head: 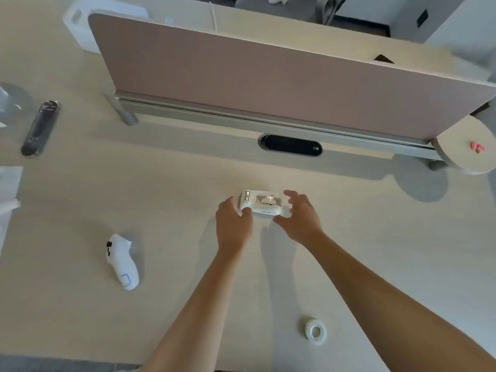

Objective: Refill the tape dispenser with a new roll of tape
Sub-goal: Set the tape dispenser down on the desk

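A white tape dispenser (259, 204) stands on the pale wooden desk (268, 277), its spindle bare of tape. My left hand (233, 222) touches the dispenser's left end, thumb and fingers around that corner. My right hand (300, 214) is at its right end with fingers spread, thumb against the near right corner. A new roll of clear tape (316, 331) lies flat on the desk near the front edge, under my right forearm's left side, apart from both hands.
A white game-style controller (122, 261) lies to the left. A black wrapped cylinder (40, 128) lies at far left. A pink divider panel (268, 84) rises behind, with a black cable grommet (291, 145) at its foot. A round wooden stand (467, 146) sits at right.
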Motion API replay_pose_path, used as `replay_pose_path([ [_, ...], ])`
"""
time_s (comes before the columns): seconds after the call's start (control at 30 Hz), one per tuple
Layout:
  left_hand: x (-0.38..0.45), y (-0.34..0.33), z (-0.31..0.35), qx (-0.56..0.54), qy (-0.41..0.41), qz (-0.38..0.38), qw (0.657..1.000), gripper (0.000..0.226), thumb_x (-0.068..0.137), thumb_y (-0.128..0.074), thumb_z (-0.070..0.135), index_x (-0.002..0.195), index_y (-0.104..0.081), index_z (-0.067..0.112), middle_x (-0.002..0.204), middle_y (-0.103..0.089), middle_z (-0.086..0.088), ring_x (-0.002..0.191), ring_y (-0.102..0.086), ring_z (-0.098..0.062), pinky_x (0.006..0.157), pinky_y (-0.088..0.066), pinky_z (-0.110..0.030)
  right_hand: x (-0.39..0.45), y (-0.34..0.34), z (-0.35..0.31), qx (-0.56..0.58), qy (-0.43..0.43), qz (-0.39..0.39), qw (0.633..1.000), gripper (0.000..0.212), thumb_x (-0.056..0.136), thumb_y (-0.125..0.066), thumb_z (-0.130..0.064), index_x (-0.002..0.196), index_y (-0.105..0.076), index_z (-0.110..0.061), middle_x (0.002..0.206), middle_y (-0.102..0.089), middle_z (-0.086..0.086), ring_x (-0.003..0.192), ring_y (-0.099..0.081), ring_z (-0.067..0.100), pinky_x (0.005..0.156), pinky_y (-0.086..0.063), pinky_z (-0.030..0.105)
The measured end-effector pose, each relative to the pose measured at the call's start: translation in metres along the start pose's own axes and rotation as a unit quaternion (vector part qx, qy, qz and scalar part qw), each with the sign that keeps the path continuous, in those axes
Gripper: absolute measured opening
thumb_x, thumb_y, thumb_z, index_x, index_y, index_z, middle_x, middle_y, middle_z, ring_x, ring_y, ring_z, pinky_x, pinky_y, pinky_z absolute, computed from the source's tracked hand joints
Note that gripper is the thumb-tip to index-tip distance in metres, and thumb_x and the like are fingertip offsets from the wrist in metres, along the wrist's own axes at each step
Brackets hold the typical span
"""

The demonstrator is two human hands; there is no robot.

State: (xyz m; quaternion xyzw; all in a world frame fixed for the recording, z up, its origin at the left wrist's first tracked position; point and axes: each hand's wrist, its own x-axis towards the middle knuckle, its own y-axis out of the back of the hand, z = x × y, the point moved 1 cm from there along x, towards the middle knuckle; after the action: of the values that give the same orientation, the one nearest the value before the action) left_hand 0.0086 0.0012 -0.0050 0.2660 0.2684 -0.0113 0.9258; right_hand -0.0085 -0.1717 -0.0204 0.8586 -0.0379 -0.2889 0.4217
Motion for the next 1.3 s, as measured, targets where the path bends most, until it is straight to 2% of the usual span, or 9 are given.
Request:
replay_pose_path([
  [0.07,0.013,-0.007,0.0,0.019,-0.011,-0.02,1.0,0.04,0.097,-0.051,0.013,0.135,-0.055,0.003,0.144,-0.058,-0.015,0.135,-0.05,-0.034,0.104,-0.038,-0.033,0.009,-0.004,-0.004,-0.07,0.046,-0.017,0.996,0.084,0.085,-0.08,-0.028,0.157,-0.038,-0.025,0.151,-0.049,0.004,0.136,-0.052,0.027,0.1,-0.054,0.044],
  [0.13,0.024,-0.014,-0.002,0.028,-0.017,-0.036,0.999,0.04,0.093,-0.05,0.013,0.132,-0.057,0.005,0.138,-0.061,-0.015,0.13,-0.053,-0.035,0.104,-0.044,-0.039,0.016,-0.01,-0.002,-0.092,0.079,-0.033,0.992,0.082,0.086,-0.08,-0.03,0.157,-0.038,-0.025,0.153,-0.049,0.002,0.14,-0.048,0.026,0.103,-0.052,0.044],
  [0.27,0.028,-0.027,-0.005,0.031,-0.02,-0.053,0.998,0.048,0.094,-0.052,0.012,0.142,-0.055,0.011,0.142,-0.056,-0.012,0.128,-0.058,-0.033,0.107,-0.045,-0.039,0.024,-0.022,0.005,-0.075,0.104,0.005,0.992,0.063,0.091,-0.076,-0.032,0.147,-0.049,-0.027,0.141,-0.06,-0.002,0.129,-0.057,0.024,0.092,-0.053,0.038],
  [0.47,0.017,-0.033,-0.022,0.049,-0.041,-0.038,0.997,0.057,0.094,-0.055,0.012,0.15,-0.046,0.009,0.146,-0.053,-0.013,0.126,-0.058,-0.033,0.105,-0.044,-0.036,0.012,-0.033,0.011,-0.031,0.104,0.024,0.994,0.057,0.086,-0.082,-0.031,0.137,-0.058,-0.029,0.131,-0.065,-0.003,0.119,-0.06,0.025,0.082,-0.043,0.029],
  [0.6,-0.004,-0.029,-0.037,0.047,-0.038,-0.027,0.998,0.057,0.094,-0.055,0.011,0.15,-0.045,0.008,0.147,-0.052,-0.011,0.133,-0.053,-0.03,0.098,-0.041,-0.027,-0.008,-0.044,0.016,-0.026,0.116,0.027,0.993,0.058,0.086,-0.082,-0.032,0.138,-0.058,-0.028,0.131,-0.065,-0.003,0.118,-0.06,0.025,0.082,-0.044,0.03],
  [0.87,-0.055,-0.023,-0.075,0.05,-0.035,0.012,0.998,0.056,0.096,-0.056,0.008,0.15,-0.044,0.009,0.148,-0.051,-0.009,0.135,-0.048,-0.026,0.086,-0.026,-0.009,-0.061,-0.069,0.033,-0.024,0.13,0.021,0.991,0.059,0.087,-0.081,-0.032,0.142,-0.057,-0.028,0.132,-0.064,-0.004,0.12,-0.059,0.025,0.086,-0.05,0.033],
  [0.97,-0.071,-0.022,-0.09,0.057,-0.043,0.018,0.997,0.056,0.095,-0.057,0.007,0.15,-0.044,0.008,0.148,-0.051,-0.009,0.135,-0.048,-0.028,0.085,-0.023,-0.006,-0.077,-0.076,0.04,-0.023,0.135,0.02,0.99,0.059,0.087,-0.081,-0.031,0.141,-0.057,-0.029,0.131,-0.064,-0.004,0.119,-0.058,0.024,0.083,-0.047,0.03],
  [1.2,-0.097,-0.02,-0.119,0.073,-0.067,0.031,0.995,0.056,0.093,-0.057,0.002,0.147,-0.047,0.008,0.146,-0.053,-0.009,0.136,-0.048,-0.028,0.096,-0.032,-0.016,-0.107,-0.089,0.055,-0.022,0.147,0.024,0.989,0.06,0.086,-0.082,-0.031,0.141,-0.057,-0.03,0.13,-0.063,-0.006,0.119,-0.058,0.022,0.082,-0.046,0.028],
  [1.3,-0.104,-0.019,-0.131,0.074,-0.077,0.04,0.994,0.053,0.093,-0.058,0.001,0.145,-0.05,0.008,0.144,-0.055,-0.008,0.135,-0.049,-0.026,0.094,-0.034,-0.016,-0.116,-0.095,0.061,-0.019,0.155,0.023,0.987,0.06,0.087,-0.082,-0.031,0.141,-0.057,-0.03,0.129,-0.063,-0.007,0.119,-0.057,0.022,0.084,-0.05,0.03],
])
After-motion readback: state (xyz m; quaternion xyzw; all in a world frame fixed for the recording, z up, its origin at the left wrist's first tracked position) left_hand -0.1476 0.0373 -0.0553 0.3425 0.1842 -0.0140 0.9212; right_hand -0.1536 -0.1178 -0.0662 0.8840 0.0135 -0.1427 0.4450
